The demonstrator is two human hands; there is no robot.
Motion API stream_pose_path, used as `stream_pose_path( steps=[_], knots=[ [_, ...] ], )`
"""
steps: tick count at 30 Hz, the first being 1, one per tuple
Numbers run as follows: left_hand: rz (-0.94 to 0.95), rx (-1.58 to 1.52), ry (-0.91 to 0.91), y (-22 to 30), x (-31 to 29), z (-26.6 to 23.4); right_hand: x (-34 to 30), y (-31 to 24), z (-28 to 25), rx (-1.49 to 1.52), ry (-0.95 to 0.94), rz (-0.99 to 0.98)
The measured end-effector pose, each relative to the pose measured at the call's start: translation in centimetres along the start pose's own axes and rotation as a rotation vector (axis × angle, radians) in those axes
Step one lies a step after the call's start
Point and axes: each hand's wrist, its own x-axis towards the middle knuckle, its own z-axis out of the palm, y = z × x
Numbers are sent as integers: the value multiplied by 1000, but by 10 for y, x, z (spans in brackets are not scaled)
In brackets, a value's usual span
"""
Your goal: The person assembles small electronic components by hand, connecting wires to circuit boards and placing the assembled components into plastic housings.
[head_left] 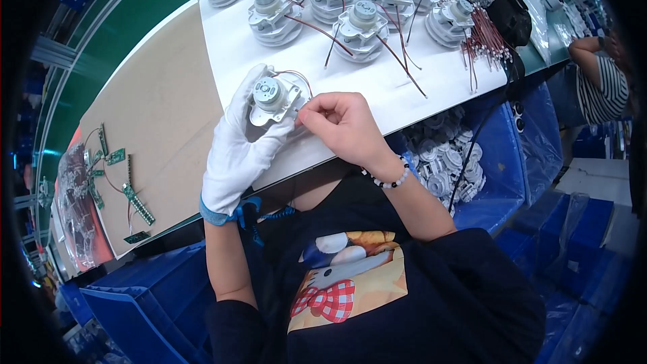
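My left hand (232, 141), in a white glove with a blue cuff, is closed around a white plastic motor assembly (269, 94). A round silver motor sits on top of the assembly, and a thin dark red wire (300, 75) loops over its far right side. Bare and wearing a bead bracelet, my right hand (344, 125) pinches thumb and forefinger together against the assembly's right edge. Whatever lies between those fingertips is too small to make out. Both hands are above the near edge of the white-covered table (323, 87).
Several similar motor assemblies (362, 30) with trailing wires stand at the back. A bundle of red-brown wires (486, 37) lies at the right. Green circuit boards (138, 203) rest on the brown board (158, 128) at left. A blue bin (502, 195) of white plastic parts stands below right.
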Motion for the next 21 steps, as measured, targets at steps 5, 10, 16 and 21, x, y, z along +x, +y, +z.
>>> stream_pose_path(
  steps=[5, 10, 16, 21],
  knots=[
    [19, 43, -8, -1, -1, -2, 0, 7, 3, 100, -14, 40],
    [44, 100, -24, -3, 0, -5, -1, 9, 11, 180, 48, -34],
    [77, 156, -23, -3, 4, -6, -1, -3, 12, 56, 42, 35],
    [34, 173, -23, 3, 6, 0, 0, -1, 6, 15, 71, -10]
  ],
)
